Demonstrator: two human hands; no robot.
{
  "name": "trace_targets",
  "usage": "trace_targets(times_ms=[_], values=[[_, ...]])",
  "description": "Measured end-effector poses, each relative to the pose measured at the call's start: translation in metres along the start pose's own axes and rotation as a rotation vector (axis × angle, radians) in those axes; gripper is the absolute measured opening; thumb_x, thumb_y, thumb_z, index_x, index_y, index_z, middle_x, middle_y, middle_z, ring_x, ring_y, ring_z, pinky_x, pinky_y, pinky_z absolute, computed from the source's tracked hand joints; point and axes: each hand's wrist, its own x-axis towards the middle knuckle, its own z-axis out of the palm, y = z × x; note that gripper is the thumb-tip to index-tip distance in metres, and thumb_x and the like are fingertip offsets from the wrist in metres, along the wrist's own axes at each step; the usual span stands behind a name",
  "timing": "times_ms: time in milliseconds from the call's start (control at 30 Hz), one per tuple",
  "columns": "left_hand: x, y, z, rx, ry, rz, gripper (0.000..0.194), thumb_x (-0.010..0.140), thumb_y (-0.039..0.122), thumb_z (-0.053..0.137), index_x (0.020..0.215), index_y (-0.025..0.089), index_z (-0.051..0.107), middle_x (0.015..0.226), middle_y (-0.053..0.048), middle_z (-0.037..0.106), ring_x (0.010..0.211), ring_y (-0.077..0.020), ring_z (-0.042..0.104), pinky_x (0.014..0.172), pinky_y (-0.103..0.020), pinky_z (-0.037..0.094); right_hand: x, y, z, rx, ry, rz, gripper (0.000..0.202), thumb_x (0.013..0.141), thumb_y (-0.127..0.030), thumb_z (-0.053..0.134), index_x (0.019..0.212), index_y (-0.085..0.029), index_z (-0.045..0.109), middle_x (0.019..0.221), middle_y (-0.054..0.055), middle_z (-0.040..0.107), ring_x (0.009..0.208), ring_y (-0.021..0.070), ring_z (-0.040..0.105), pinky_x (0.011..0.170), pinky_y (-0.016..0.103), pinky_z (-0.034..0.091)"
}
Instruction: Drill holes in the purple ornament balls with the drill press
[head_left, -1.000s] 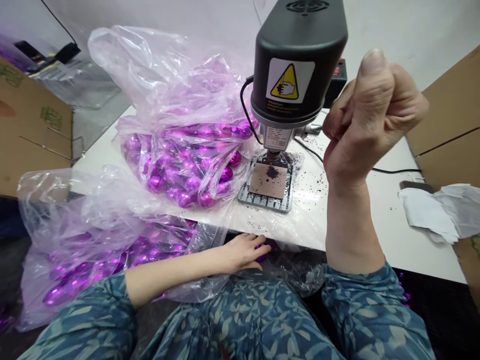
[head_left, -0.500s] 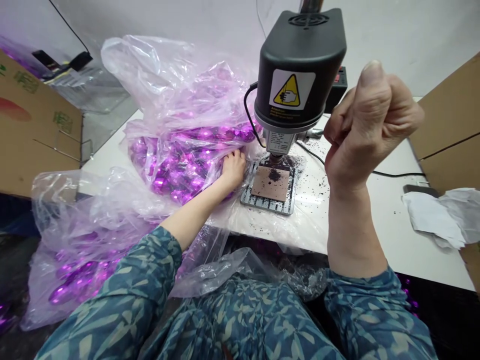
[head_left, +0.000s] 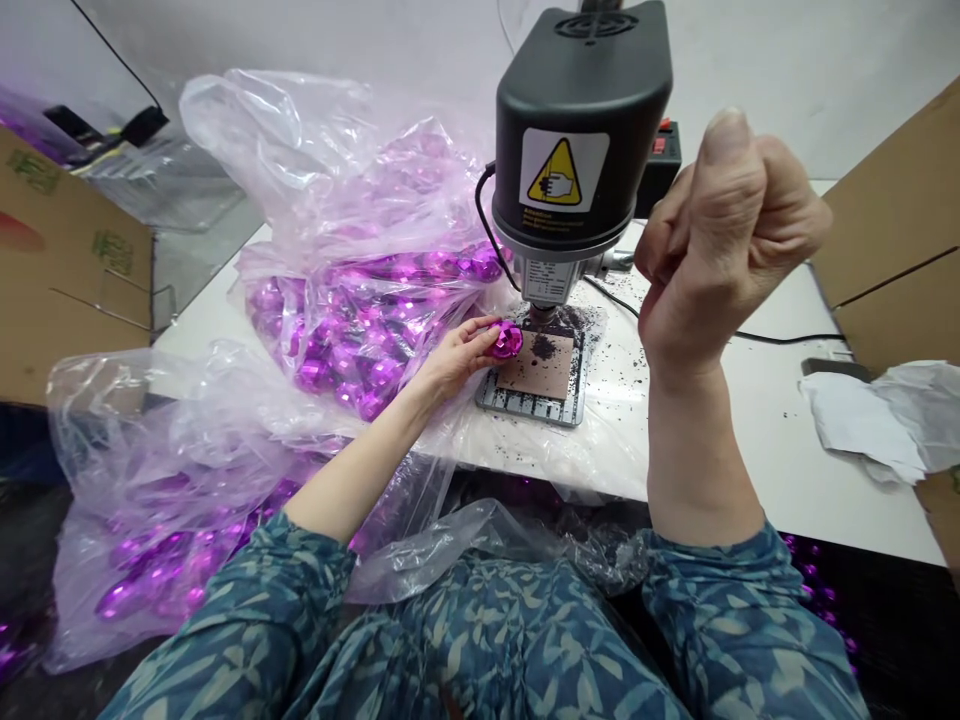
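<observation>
Presently, the left hand (head_left: 459, 357) pinches one purple ball (head_left: 508, 340), the right hand (head_left: 726, 240) closed beside one drill press (head_left: 574, 110).

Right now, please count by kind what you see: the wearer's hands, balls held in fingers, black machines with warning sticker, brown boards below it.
left hand and right hand: 2
held purple ball: 1
black machine: 1
brown board: 1
Total: 5

Left hand (head_left: 457, 357) holding purple ball (head_left: 508, 340), black machine (head_left: 577, 110)
</observation>
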Motion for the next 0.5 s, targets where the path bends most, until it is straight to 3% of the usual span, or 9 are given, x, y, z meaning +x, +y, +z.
trace_targets(times_ms=[200,400,500], values=[[0.006,-0.024,0.018,0.053,0.068,0.110,0.066,0.082,0.046,0.092,0.134,0.016,0.066,0.121,-0.013,0.079,0.110,-0.0237,0.078,0.102,-0.041,0.063,-0.001,-0.002,0.000,-0.064,-0.022,0.016,0.067,0.092,-0.077,0.048,0.060,-0.023,0.024,0.047,-0.009,0.028,0.037,0.0025,0.029,0.040,0.027,0.023],[0.013,-0.038,0.032,0.118,0.042,0.195,0.069,0.080,0.046,0.092,0.136,0.018,0.064,0.131,-0.014,0.076,0.115,-0.0243,0.076,0.106,-0.041,0.061,-0.002,-0.004,-0.001,-0.200,-0.051,0.014,0.064,0.095,-0.079,0.033,0.063,-0.025,0.019,0.047,-0.006,0.025,0.040,0.0060,0.029,0.042,0.030,0.029],[0.016,-0.042,0.034,0.122,0.013,0.216,0.071,0.080,0.049,0.092,0.137,0.019,0.063,0.135,-0.014,0.074,0.120,-0.0263,0.075,0.111,-0.044,0.060,-0.002,-0.007,-0.001,-0.158,-0.053,0.037,0.066,0.092,-0.081,0.037,0.062,-0.025,0.021,0.047,-0.006,0.025,0.040,0.0064,0.030,0.043,0.031,0.029]])
